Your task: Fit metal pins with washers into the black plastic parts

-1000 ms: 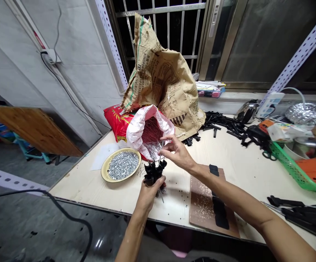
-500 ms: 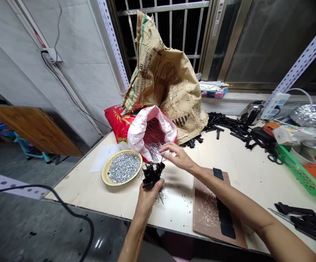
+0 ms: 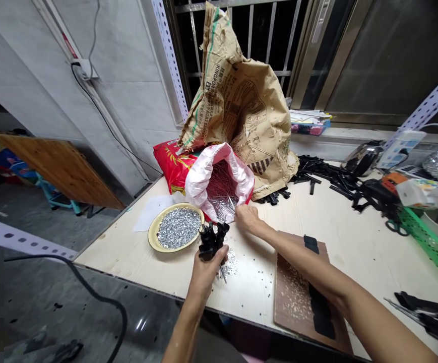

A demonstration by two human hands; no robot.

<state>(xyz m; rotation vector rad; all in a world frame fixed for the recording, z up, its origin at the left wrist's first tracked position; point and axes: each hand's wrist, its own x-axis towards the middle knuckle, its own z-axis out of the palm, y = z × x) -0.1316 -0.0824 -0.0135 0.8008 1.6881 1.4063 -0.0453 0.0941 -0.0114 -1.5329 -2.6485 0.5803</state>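
My left hand (image 3: 208,267) is closed around a bundle of black plastic parts (image 3: 211,241), with a thin metal rod (image 3: 223,274) sticking out below it. My right hand (image 3: 247,218) is at the lower right of the white sack mouth (image 3: 196,185), its fingers curled together; whatever they pinch is hidden. Inside the sack lie many dark red thin rods (image 3: 222,181), and loose silvery pins (image 3: 224,206) spill at its lip. Left of the bundle stands a yellow bowl (image 3: 152,244) full of small metal pieces (image 3: 179,228).
Behind the sack stands a large brown paper bag (image 3: 267,136). A brown board (image 3: 292,302) with a black strip lies under my right forearm. Black parts (image 3: 317,169) are heaped at the back right. A green basket (image 3: 426,247) and more black parts (image 3: 430,312) lie at right.
My right hand has moved from above the black bundle to the sack's lip, and its spread fingers have curled in. The left hand still grips the bundle. The view has shifted slightly.
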